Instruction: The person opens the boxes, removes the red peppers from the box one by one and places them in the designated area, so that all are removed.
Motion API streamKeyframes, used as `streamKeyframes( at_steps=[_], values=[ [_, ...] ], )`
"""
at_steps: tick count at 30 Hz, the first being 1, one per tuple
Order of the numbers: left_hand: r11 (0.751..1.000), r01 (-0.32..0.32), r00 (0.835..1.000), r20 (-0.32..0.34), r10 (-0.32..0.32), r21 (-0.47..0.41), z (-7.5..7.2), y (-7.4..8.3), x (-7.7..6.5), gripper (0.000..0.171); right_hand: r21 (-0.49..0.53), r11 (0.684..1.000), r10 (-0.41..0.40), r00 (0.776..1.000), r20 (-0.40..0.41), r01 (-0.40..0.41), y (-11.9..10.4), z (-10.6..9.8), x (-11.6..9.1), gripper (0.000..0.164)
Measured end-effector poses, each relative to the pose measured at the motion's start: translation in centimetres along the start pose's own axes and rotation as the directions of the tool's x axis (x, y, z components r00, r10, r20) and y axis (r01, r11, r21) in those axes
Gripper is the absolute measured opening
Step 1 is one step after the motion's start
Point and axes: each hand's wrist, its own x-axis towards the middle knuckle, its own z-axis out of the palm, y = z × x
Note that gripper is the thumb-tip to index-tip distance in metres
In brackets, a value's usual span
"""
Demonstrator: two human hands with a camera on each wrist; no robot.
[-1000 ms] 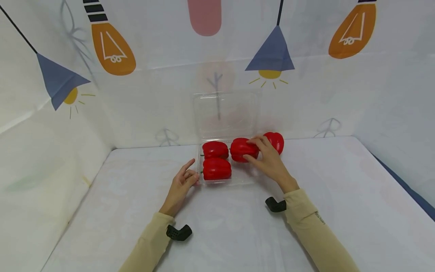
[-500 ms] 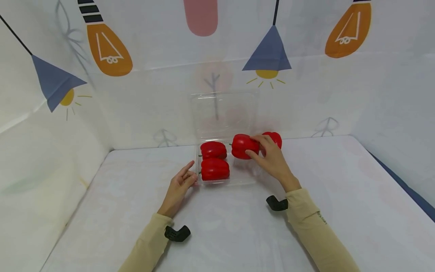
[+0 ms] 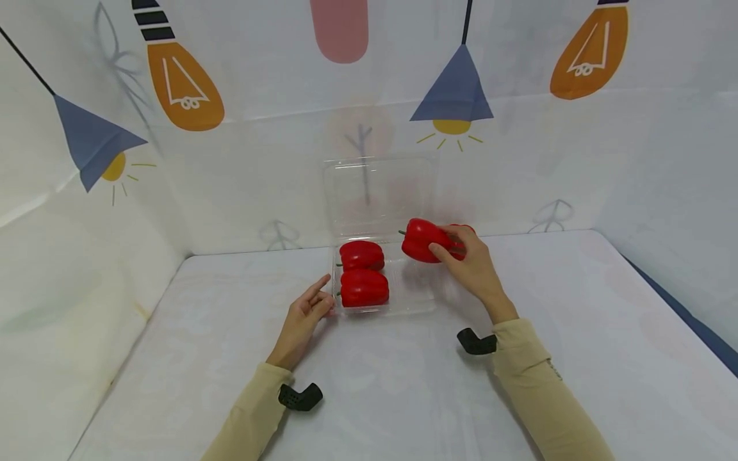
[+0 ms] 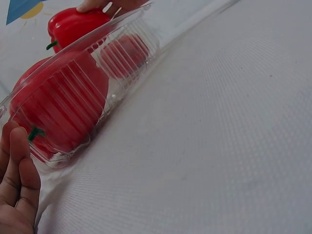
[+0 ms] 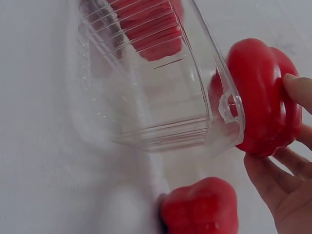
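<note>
A clear plastic clamshell box (image 3: pixel 412 294) lies on the table, with two red bell peppers side by side in its left half: a back one (image 3: pixel 361 255) and a front one (image 3: pixel 364 288). My right hand (image 3: pixel 475 272) grips another red bell pepper (image 3: pixel 421 240), its green stem pointing left, raised at the box's back right. In the right wrist view, thumb and fingers hold that pepper (image 5: pixel 263 97) beside the box rim. My left hand (image 3: pixel 302 323) is at the box's left wall, index finger extended; the left wrist view shows its fingertips (image 4: pixel 19 141) against the plastic.
One more red bell pepper (image 5: pixel 201 207) sits on the table outside the box, mostly hidden behind the right hand in the head view. The box's lid (image 3: pixel 380 192) stands up at the back, near the printed cloth wall (image 3: pixel 259 166).
My right hand has lifted the gripped bell pepper from the right half of the box and moved it up and to the right. The left hand stays at the box wall.
</note>
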Motion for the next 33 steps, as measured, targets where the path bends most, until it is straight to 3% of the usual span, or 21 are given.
streamKeyframes(
  at_steps=[19,33],
  values=[
    [1.000,0.022,1.000,-0.012,-0.022,-0.010,0.2,0.0,0.0,0.052,-0.043,0.996,0.077,0.995,-0.058,-0.080,0.3,-1.2,-0.1,0.053],
    [1.000,0.018,1.000,-0.010,-0.018,-0.011,0.1,-0.1,0.0,0.050,-0.008,0.977,0.210,0.972,-0.108,-0.212,0.9,-2.7,0.1,0.056]
  ],
)
